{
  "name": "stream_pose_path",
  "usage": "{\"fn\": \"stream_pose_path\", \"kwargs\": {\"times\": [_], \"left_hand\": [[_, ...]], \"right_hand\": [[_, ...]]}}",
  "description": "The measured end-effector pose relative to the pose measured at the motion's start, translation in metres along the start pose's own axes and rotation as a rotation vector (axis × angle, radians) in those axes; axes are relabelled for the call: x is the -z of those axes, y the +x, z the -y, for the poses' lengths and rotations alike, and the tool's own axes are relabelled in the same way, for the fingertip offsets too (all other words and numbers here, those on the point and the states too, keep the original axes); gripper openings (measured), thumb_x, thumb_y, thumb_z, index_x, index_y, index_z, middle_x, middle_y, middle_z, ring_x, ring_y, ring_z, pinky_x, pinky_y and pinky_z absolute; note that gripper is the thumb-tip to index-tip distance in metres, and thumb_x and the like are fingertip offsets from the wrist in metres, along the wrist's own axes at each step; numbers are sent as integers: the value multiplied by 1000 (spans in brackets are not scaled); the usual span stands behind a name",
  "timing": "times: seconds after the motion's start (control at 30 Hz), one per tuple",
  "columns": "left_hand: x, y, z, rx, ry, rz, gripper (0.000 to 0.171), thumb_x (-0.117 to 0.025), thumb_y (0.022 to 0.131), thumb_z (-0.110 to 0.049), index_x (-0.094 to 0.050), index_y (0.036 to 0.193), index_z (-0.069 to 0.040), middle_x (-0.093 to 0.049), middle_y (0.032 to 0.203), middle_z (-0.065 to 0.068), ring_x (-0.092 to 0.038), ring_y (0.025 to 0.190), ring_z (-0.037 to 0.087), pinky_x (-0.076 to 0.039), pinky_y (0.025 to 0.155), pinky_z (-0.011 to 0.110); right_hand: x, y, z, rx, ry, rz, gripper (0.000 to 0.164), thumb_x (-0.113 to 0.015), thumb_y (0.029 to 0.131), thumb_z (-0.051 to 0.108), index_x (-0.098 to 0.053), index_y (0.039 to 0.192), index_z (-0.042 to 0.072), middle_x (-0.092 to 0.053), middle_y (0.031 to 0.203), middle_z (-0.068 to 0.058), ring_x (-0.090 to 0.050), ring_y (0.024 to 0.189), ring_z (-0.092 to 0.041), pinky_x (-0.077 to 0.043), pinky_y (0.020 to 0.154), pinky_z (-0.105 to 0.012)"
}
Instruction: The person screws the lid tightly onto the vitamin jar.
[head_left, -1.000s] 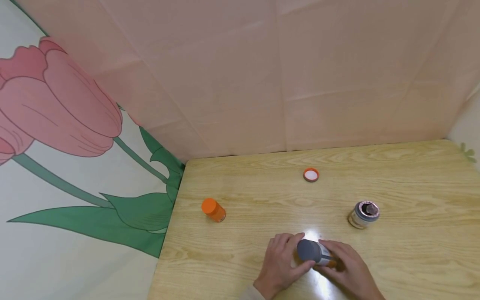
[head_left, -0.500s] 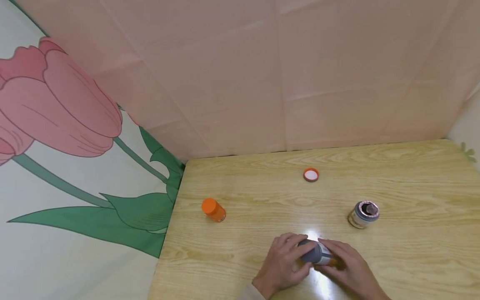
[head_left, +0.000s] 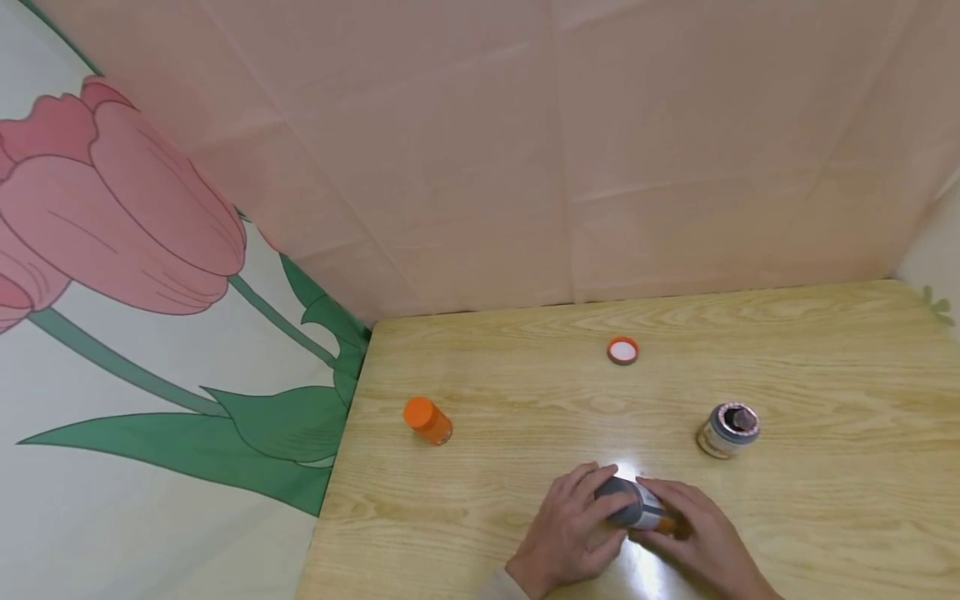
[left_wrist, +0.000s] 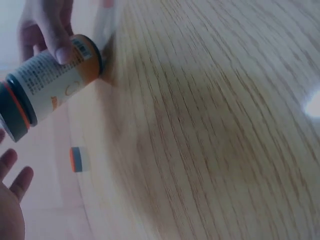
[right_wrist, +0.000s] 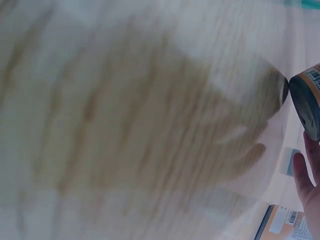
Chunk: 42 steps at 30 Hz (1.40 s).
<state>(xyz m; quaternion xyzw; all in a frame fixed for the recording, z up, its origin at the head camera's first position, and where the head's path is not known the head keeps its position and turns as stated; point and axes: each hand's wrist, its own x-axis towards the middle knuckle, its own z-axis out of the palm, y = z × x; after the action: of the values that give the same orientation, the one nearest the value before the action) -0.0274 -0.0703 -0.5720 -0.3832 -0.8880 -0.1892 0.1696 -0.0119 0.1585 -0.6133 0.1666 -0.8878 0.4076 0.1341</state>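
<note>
Held tilted well short of the far edge of the tabletop (head_left: 517,383), the jar (head_left: 650,517), pinched near its base by the right hand (head_left: 705,533), pointed its long axis toward the left hand (head_left: 564,530), whose fingers curved around the lid (head_left: 624,487).

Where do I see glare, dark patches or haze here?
Head view: bright glare on the table beside the held jar; left wrist view: a glare spot at the right edge and a soft dark patch across the table; right wrist view: hazy, washed out, the table blurrily mirroring the jar and right hand.
</note>
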Motion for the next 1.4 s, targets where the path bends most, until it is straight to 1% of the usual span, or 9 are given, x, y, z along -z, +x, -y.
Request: {"fn": "stream_pose_path", "kwargs": {"times": [0.2, 0.3, 0.37, 0.47, 0.77, 1.0, 1.2, 1.3, 1.4], "left_hand": [[3, 4, -5, 212, 4, -30, 55, -62, 90, -58, -56, 134, -25, -63, 116, -8, -56, 105, 6, -43, 88, 19], [5, 4, -5, 245, 25, -17, 54, -58, 90, -62, -59, 130, -26, -64, 102, -13, -55, 92, 2, -38, 81, 15], [5, 4, -4, 233, 36, -10, 51, -57, 91, -62, -60, 128, -27, -65, 99, -15, -55, 88, 1, -37, 80, 14], [6, 4, -4, 197, 34, 2, 49, -59, 91, -59, -60, 129, -29, -66, 102, -15, -57, 91, 1, -39, 82, 15], [13, 5, -1, 101, -78, 86, 54, -71, 88, -40, -54, 138, -32, -60, 134, -11, -56, 121, 6, -45, 100, 23], [13, 4, 1, -10, -82, 67, 49, -74, 85, -32, -58, 131, -27, -56, 144, -5, -50, 135, 17, -45, 107, 30], [11, 5, -3, -84, -9, 18, 41, -75, 83, -38, -63, 120, -25, -55, 145, -3, -47, 138, 20, -44, 107, 30], [9, 4, -5, -70, 17, -16, 44, -75, 83, -43, -63, 121, -25, -53, 146, -2, -48, 138, 20, -44, 107, 30], [7, 4, -8, 32, 11, -44, 49, -73, 85, -49, -61, 125, -25, -55, 142, -1, -51, 132, 17, -46, 102, 29]], "right_hand": [[-3, -4, 1, -8, -53, -10, 77, -96, 56, 25, -67, 127, 20, -66, 114, 9, -48, 106, 8, -36, 88, -9], [-4, -6, 2, -5, -69, -14, 76, -96, 56, 26, -67, 126, 20, -65, 114, 9, -48, 105, 7, -37, 85, -12], [-5, -7, 2, -8, -68, -13, 76, -96, 57, 26, -67, 127, 20, -65, 114, 10, -47, 106, 7, -37, 85, -14], [-5, -7, 1, -9, -65, -14, 75, -95, 58, 28, -67, 127, 22, -65, 115, 12, -47, 106, 7, -37, 86, -13], [-2, -5, 5, -24, -21, -15, 71, -95, 60, 29, -68, 125, 22, -66, 113, 10, -47, 105, 9, -34, 86, -6], [-2, -5, 6, -28, 0, -13, 72, -95, 60, 28, -67, 126, 21, -66, 112, 9, -47, 103, 9, -34, 83, -5], [-3, -5, 3, -5, -4, -13, 74, -95, 60, 25, -66, 128, 23, -66, 112, 11, -47, 106, 9, -34, 86, -7], [-4, -5, 2, 9, -17, -28, 76, -95, 57, 23, -66, 128, 23, -66, 112, 9, -47, 106, 9, -34, 88, -9], [-4, -4, 3, 29, -32, -52, 77, -96, 55, 24, -67, 127, 22, -67, 111, 7, -49, 105, 7, -34, 89, -12]]}}
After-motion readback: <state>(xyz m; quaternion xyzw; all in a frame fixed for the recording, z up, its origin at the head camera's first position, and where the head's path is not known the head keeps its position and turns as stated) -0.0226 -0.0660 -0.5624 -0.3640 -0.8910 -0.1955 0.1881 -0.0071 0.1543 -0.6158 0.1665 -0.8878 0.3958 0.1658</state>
